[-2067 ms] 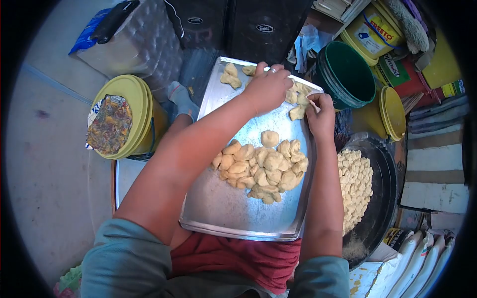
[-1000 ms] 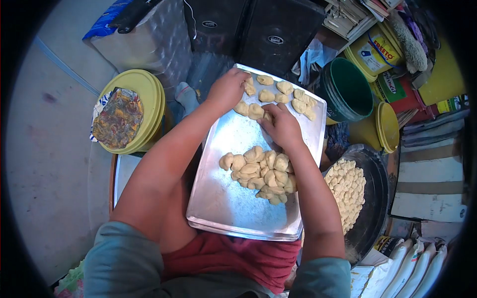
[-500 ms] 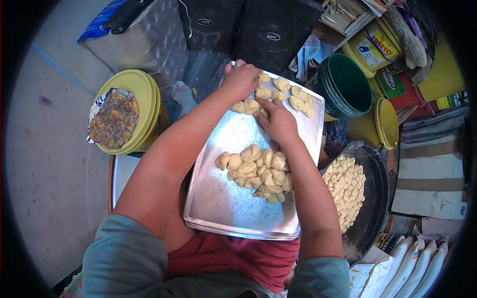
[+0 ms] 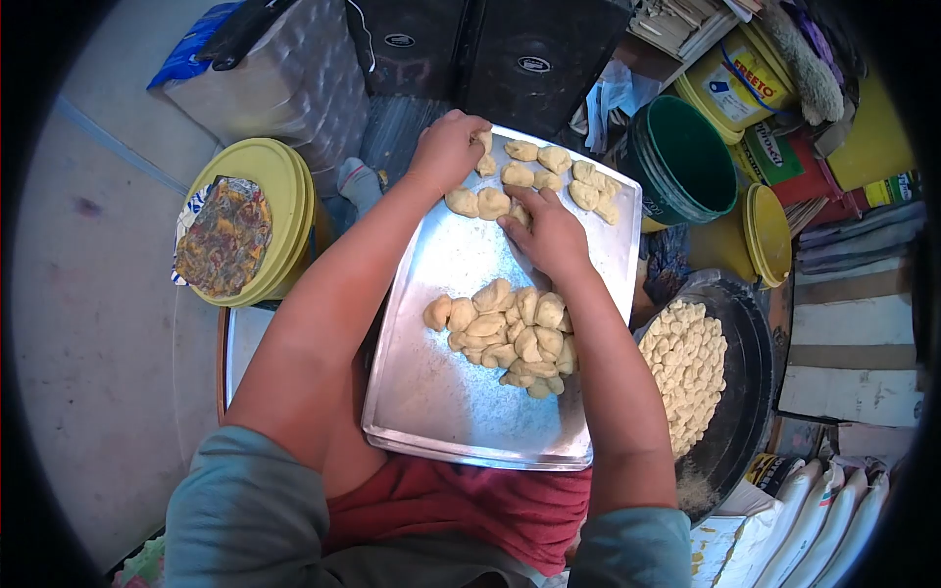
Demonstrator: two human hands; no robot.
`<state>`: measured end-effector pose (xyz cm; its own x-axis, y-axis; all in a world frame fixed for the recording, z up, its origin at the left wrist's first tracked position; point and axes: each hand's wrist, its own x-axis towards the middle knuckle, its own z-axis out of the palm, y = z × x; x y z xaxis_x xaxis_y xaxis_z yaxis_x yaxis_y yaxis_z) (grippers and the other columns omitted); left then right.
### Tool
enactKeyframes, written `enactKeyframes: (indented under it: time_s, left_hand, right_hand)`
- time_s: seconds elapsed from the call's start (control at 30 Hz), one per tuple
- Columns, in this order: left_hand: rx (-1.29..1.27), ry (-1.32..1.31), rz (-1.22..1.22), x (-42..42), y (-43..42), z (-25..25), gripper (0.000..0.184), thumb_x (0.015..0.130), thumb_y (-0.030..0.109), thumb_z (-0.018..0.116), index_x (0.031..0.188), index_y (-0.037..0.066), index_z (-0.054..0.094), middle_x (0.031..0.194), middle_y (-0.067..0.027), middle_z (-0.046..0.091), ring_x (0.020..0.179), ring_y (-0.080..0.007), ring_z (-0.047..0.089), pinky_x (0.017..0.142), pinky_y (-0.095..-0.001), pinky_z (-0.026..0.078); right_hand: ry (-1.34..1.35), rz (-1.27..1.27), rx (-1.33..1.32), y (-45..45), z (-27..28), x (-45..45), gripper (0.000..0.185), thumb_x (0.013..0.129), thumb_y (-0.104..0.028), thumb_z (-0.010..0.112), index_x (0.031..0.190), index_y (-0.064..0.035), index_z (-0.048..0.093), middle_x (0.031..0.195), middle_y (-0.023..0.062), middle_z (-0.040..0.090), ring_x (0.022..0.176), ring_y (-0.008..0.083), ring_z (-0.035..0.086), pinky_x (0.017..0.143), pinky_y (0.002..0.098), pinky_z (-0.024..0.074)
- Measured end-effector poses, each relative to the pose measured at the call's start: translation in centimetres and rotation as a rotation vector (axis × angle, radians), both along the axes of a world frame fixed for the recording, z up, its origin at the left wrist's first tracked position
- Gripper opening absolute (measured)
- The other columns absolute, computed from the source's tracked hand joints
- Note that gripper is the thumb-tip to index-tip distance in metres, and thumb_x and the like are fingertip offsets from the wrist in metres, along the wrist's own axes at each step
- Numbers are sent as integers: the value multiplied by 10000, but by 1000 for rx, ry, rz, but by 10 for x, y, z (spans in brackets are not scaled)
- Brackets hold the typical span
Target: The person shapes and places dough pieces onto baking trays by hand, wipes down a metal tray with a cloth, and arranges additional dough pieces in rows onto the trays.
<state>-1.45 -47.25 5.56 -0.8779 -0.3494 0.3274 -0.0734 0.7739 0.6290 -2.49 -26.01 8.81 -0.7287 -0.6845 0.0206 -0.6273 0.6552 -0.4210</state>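
Resting across the person's lap, over a red cloth [image 4: 456, 510], is a shallow metal tray [image 4: 421, 402], its far end tipped a little to the person's right. A heap of dough lumps [image 4: 510, 338] sits around the middle of it, piled against one another. More pale dough pieces [image 4: 492, 203] lie at the far end, some set apart in loose rows and a few bunched together in a small cluster [image 4: 594, 191] near the far right corner.

The left hand [image 4: 453, 152] is at the tray's far left corner, fingers bent, right beside a dough piece [image 4: 485, 157] partly hidden by the fingertips; from where I stand I can't tell whether it grips that piece or only touches it. The right hand [image 4: 542, 233] is half open over the nearest row, thumb spread from the fingers, with a mostly covered dough lump [image 4: 520, 215] between them; whether it is pinched I can't make out.

On the person's right stands a black basin [image 4: 750, 392] holding many smaller dough pieces [image 4: 686, 367], close together. Beyond it are a green bucket [image 4: 691, 157] and a yellow bucket [image 4: 767, 235]. To the left, another yellow bucket [image 4: 294, 230] has a patterned packet [image 4: 225, 240] on its lid.
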Motion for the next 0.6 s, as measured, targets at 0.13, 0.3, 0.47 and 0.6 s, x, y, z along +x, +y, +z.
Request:
enactKeyframes:
  time_s: [0.13, 0.3, 0.47, 0.6]
  left_hand:
    - [67, -97, 50, -11, 4, 12, 267, 824, 131, 671, 1085, 76, 689, 1108, -138, 644, 995, -321, 638, 896, -389, 499]
    - [178, 121, 171, 1, 15, 6, 262, 806, 109, 691, 1056, 32, 672, 1138, -138, 627, 979, -322, 643, 875, -398, 506]
    - [7, 133, -134, 29, 3, -12, 311, 786, 85, 696, 1087, 20, 654, 1100, -135, 607, 1016, -314, 615, 882, -382, 494]
    - [30, 226, -142, 60, 7, 4, 316, 789, 101, 698, 1095, 35, 655, 1043, -126, 601, 1043, -311, 585, 887, -378, 480]
  right_hand:
    - [-34, -12, 41, -2, 4, 0, 473, 862, -363, 676, 1304, -218, 592, 1112, 131, 612, 979, 319, 657, 817, 424, 524]
    - [-40, -4, 41, -1, 4, 0, 464, 868, -371, 667, 1300, -220, 596, 1119, 135, 612, 978, 321, 657, 816, 424, 524]
    - [29, -33, 28, -5, -4, -1, 439, 889, -369, 634, 1299, -215, 593, 1142, 135, 617, 990, 321, 654, 826, 423, 523]
    - [-70, -76, -29, 1, -9, -7, 381, 889, -335, 633, 1236, -179, 616, 1129, 124, 626, 994, 325, 652, 836, 422, 521]
